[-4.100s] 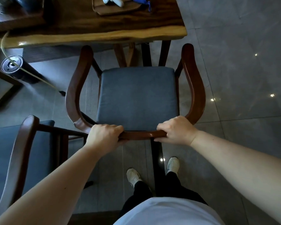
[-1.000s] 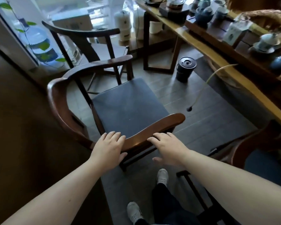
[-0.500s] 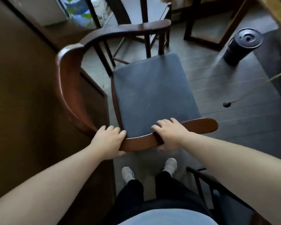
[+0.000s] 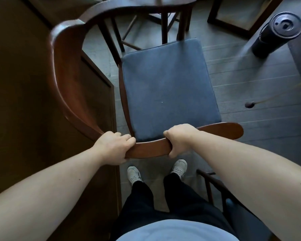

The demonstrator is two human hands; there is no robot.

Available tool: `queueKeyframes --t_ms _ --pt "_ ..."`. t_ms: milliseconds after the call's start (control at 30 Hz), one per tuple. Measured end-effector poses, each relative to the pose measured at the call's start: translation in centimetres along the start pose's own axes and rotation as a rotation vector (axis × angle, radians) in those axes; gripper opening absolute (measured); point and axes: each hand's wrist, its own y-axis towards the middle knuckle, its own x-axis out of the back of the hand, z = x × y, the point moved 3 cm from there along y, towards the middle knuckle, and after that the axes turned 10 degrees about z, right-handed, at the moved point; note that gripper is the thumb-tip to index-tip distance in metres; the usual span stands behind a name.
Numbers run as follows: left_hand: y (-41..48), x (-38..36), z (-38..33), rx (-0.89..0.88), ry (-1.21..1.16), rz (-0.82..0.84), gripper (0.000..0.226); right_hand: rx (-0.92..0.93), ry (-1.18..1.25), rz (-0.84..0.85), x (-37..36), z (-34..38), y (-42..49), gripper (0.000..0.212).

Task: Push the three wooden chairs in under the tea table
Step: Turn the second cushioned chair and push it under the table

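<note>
Both hands on the chair rail

Right below me, my left hand [image 4: 114, 147] and right hand [image 4: 179, 138] are closed tight around the curved rail of the wooden chair [image 4: 167, 91], which stands on the floor beside a brown cabinet [image 4: 24, 101]

The wooden chair [image 4: 167, 87]'s far armrest is blurred and cut off.

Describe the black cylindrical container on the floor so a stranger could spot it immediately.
Start from the wooden armchair with the blue seat cushion that both hands grip by its curved rail. Look past the cushion's far right corner to the grey floor at the upper right. There stands the black cylindrical container, apart from the chair: the only round, lidded thing among straight wooden legs, with a small knob at the lid's centre.
</note>
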Motion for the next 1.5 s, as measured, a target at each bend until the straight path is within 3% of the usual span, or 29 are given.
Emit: queueKeyframes --t_ms 167,600,1133,1267,1367,1500 --pt "0.9 0.8 -2.1 -0.058 -0.002 -0.025 0.05 -0.007 0.014 0.074 -0.5 -1.8 -0.9 0.052" --pt "4.5 4.0 -5.2 -0.152 0.029 -0.082 0.043 -0.064 0.094 0.071 -3.1 -6.1 -4.6 0.047" --pt "10.5 10.4 -13.8 -0.266 0.053 -0.088 0.04 -0.195 0.192 0.083 -7.9 -14.4 -12.1 0.041" --pt "10.9 11.0 -14.3 -0.277 0.029 -0.095 0.055 -0.222 0.182 0.083 -8.3 -15.0 -13.0 0.051" --pt "10.1 12.2 -12.7 -0.363 0.098 -0.147 0.069 -0.251 0.239 0.078 -7.7 -14.1 -13.1 0.079" --pt "8.6 14.6 -8.1 -0.45 0.193 -0.22 0.074 -0.234 0.367 -0.127 -4.6 -10.2 -12.5 0.093"
